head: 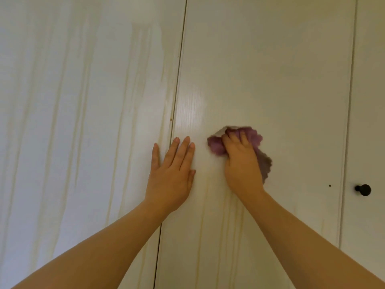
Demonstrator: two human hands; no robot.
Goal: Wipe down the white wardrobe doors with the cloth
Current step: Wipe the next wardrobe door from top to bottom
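Observation:
White wardrobe doors fill the view. The middle door [270, 69] lies between two vertical seams, with the left door [83, 101] beside it. My right hand [241, 163] grips a bunched purple cloth [216, 146] and presses it against the middle door. Part of the cloth hangs out to the right under my palm. My left hand [171, 174] lies flat with straight fingers across the seam between the left and middle doors.
A black round knob [363, 189] sticks out of the right door [370, 101] at the right edge. A small dark hole [329, 185] sits on the middle door near that seam. Faint yellowish streaks run down the doors.

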